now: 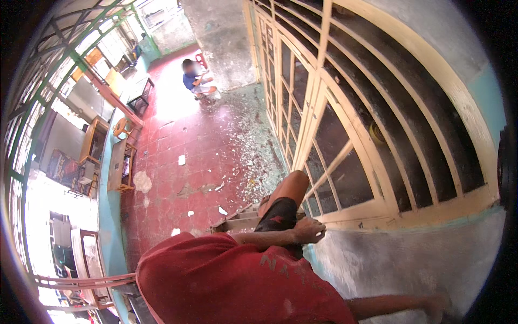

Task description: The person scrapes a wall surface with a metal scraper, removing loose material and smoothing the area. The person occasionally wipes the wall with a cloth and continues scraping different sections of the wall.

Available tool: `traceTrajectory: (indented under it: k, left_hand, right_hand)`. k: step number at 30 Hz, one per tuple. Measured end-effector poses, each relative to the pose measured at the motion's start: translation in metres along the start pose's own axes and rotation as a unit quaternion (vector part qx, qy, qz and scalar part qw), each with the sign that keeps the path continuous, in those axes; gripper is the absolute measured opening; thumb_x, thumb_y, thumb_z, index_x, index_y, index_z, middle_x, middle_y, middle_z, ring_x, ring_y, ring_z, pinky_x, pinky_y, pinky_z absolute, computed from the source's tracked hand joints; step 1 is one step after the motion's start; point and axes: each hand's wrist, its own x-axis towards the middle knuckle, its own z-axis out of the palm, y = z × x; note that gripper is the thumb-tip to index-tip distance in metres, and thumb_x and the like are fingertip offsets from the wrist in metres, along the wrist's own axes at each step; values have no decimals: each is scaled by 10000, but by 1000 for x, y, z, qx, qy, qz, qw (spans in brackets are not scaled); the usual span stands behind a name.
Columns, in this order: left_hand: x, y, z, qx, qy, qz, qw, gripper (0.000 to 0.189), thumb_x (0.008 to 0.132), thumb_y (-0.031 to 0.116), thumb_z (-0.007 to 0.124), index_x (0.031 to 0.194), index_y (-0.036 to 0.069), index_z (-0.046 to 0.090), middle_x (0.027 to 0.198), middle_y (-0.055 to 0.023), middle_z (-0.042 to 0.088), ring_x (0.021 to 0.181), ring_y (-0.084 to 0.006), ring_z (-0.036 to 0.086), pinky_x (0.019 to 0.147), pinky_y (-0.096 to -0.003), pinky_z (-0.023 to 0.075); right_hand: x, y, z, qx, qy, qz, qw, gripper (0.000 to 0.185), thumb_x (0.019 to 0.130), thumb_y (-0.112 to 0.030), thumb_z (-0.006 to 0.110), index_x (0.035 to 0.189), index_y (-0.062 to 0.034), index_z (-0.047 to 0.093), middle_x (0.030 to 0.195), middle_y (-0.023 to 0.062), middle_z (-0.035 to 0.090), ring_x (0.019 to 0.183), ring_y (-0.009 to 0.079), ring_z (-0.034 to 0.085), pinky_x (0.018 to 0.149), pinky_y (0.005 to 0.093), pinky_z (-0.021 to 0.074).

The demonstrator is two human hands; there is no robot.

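My left hand hangs over my dark shorts, its fingers curled. Whether anything is inside them, I cannot tell. Low at the right, my right hand reaches to the grey, patchy wall below the window; it is blurred and dark, so its fingers and any object in it are unclear. My bent knee rises close to the cream wooden window frame. Under my leg, wooden steps like those of a ladder show in part.
Paint flakes litter the red tiled floor along the wall. Another person sits low near the far wall, by a red plastic chair. At the left stand a wooden bench, a round stool and a dark-framed table.
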Motion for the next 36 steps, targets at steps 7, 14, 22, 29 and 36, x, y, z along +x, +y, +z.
traceTrajectory:
  k: [7,14,22,29,36]
  left_hand:
    - [-1,-3,-5,-1,-43,-4,999,229,870,240,625,722,66,611,679,-124,657,628,-338,660,591,-473,531]
    - [11,6,-8,33,-77,-3,997,218,867,233,643,719,73,642,664,-123,659,626,-321,666,583,-458,536]
    - [7,2,-12,14,-61,13,998,239,892,255,638,741,72,667,656,-126,668,600,-316,663,560,-453,529]
    - [19,10,-7,0,-59,29,998,238,893,259,630,763,63,671,653,-133,660,600,-317,662,566,-453,532]
    - [8,2,-10,18,-52,-18,998,215,867,245,637,756,62,663,670,-148,660,620,-334,669,573,-470,531]
  right_hand:
    - [-3,12,1,-32,10,14,999,721,1013,-555,417,1435,29,439,1510,272,382,1372,465,404,1143,666,201]
    - [-1,49,-10,-104,15,70,992,733,1018,-561,399,1446,33,423,1519,276,369,1376,473,396,1143,668,202]
    - [-17,146,-63,-223,23,90,970,746,1023,-568,379,1460,37,405,1529,281,354,1381,482,388,1143,670,202]
    - [-9,107,-26,-228,5,112,967,758,1028,-575,362,1471,40,390,1538,285,342,1385,489,380,1143,671,203]
    - [-22,150,-57,-247,-9,74,966,770,1033,-581,344,1483,44,374,1546,290,329,1389,497,373,1143,673,204]
